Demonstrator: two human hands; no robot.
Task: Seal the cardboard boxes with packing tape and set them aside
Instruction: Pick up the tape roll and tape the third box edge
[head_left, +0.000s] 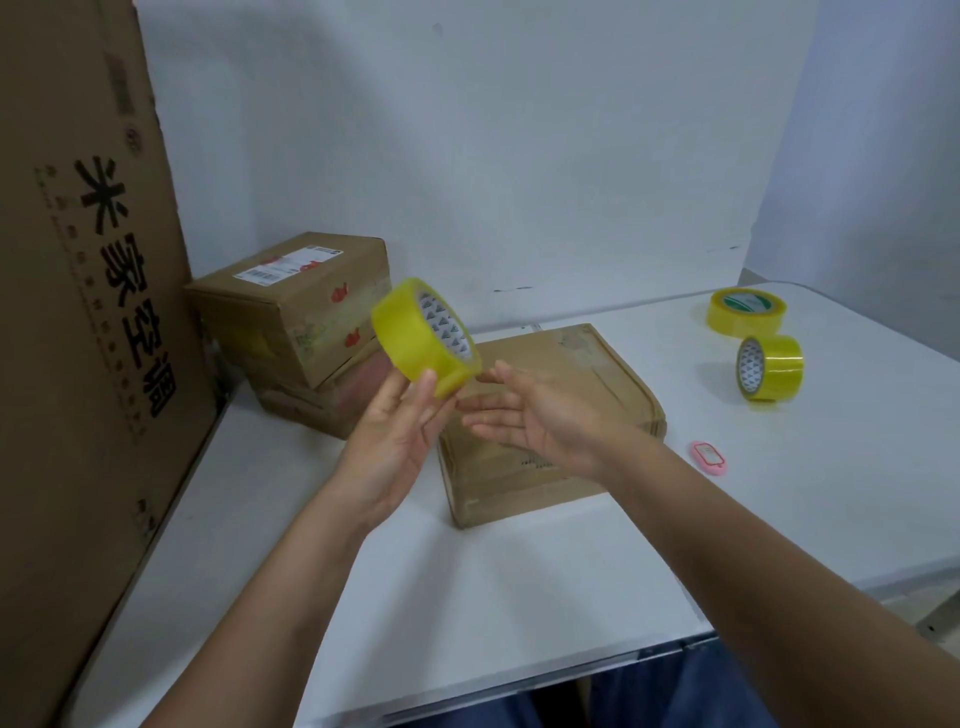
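Note:
My left hand (397, 431) holds a yellow tape roll (423, 338) up in the air, thumb and fingers pinching its lower rim. My right hand (530, 418) hovers just right of the roll with straight fingers, its fingertips near the roll's bottom edge; I cannot tell if they touch it. Below both hands a flat cardboard box (571, 410) lies on the white table (519, 587), flaps shut.
Two stacked cardboard boxes (296, 306) stand at the back left. A tall printed carton (78, 312) walls off the left side. Two more yellow tape rolls (746, 310) (770, 367) and a small pink object (707, 457) lie on the right.

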